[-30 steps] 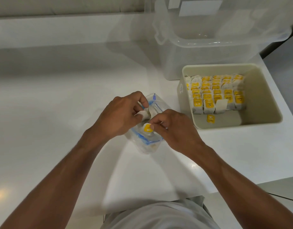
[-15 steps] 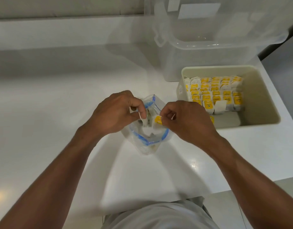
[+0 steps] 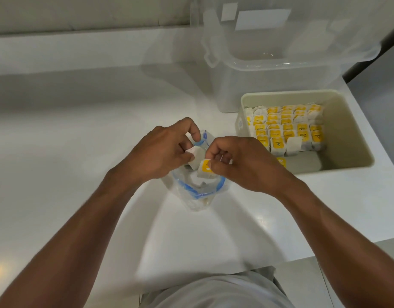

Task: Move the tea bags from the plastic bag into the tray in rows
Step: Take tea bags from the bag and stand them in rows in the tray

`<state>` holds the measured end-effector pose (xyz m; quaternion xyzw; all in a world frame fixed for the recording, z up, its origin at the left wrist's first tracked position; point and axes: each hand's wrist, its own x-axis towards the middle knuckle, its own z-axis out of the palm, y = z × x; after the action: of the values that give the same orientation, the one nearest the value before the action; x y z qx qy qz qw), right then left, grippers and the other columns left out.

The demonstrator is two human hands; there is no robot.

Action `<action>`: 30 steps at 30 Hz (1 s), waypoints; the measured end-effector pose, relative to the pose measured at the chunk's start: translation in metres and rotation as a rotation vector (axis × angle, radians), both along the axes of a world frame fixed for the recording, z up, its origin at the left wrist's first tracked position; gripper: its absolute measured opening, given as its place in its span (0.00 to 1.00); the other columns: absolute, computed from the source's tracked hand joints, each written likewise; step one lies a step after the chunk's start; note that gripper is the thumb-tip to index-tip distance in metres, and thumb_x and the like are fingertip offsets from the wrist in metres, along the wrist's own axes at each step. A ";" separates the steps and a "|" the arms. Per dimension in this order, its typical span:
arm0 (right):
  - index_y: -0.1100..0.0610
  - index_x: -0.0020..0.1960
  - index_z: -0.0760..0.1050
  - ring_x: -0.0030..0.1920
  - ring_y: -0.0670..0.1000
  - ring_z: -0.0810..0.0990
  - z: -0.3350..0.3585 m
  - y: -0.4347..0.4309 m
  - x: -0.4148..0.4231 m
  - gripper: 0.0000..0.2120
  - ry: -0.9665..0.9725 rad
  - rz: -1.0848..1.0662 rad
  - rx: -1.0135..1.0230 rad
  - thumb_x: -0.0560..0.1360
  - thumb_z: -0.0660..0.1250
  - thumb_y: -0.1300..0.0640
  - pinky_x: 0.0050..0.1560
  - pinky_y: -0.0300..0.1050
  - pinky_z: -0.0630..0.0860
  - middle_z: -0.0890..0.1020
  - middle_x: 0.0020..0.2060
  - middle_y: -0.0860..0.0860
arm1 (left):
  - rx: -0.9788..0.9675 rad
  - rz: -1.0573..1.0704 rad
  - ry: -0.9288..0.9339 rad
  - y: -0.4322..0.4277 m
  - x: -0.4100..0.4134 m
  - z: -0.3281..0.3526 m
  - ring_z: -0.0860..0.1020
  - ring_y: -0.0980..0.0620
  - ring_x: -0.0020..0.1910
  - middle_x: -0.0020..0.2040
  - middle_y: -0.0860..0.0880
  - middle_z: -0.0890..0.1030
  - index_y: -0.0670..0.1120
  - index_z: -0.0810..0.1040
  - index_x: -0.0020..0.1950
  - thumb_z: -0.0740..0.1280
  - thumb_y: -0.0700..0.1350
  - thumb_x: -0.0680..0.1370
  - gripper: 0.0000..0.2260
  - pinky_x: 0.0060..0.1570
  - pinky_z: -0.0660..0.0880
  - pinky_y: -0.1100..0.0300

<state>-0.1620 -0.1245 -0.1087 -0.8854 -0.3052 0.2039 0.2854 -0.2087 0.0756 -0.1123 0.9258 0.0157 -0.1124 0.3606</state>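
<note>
both are up out of the plastic bag point(image 3: 198, 196) now: your left hand point(image 3: 160, 152) pinches a white tea bag point(image 3: 195, 157), right hand point(image 3: 242, 165) a yellow-tagged tea bag point(image 3: 205, 169). tray point(image 3: 347, 94) at the tabletop's point(image 3: 80, 152) right edge looks next.

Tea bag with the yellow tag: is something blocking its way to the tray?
Nothing visible blocks it. The right hand pinches the yellow-tagged tea bag above the plastic bag, while the left hand pinches a white tea bag. Only bare counter lies between it and the tray's near wall.
</note>
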 end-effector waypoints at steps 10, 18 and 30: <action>0.46 0.46 0.83 0.40 0.41 0.81 0.002 -0.001 0.008 0.04 0.026 -0.078 0.030 0.72 0.74 0.48 0.44 0.42 0.78 0.84 0.37 0.41 | -0.046 -0.012 0.004 0.006 0.003 0.005 0.81 0.59 0.42 0.42 0.57 0.85 0.56 0.84 0.46 0.73 0.42 0.74 0.08 0.48 0.79 0.54; 0.45 0.43 0.83 0.41 0.44 0.82 0.005 -0.011 0.013 0.04 0.031 -0.235 0.022 0.69 0.76 0.47 0.47 0.50 0.80 0.84 0.36 0.42 | -0.073 0.053 -0.048 -0.006 0.007 0.011 0.80 0.59 0.41 0.37 0.59 0.83 0.58 0.85 0.45 0.74 0.45 0.74 0.06 0.48 0.79 0.50; 0.44 0.43 0.80 0.34 0.41 0.76 0.027 -0.078 0.044 0.02 -0.048 -0.233 0.178 0.71 0.72 0.48 0.40 0.44 0.75 0.81 0.35 0.39 | -0.035 0.106 -0.164 -0.069 0.036 0.036 0.79 0.59 0.42 0.41 0.61 0.83 0.57 0.84 0.45 0.73 0.50 0.75 0.02 0.41 0.72 0.67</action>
<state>-0.1180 -0.2029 -0.0815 -0.8906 -0.2237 0.1205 0.3771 -0.1731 0.0070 -0.0765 0.9234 0.0333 -0.0172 0.3821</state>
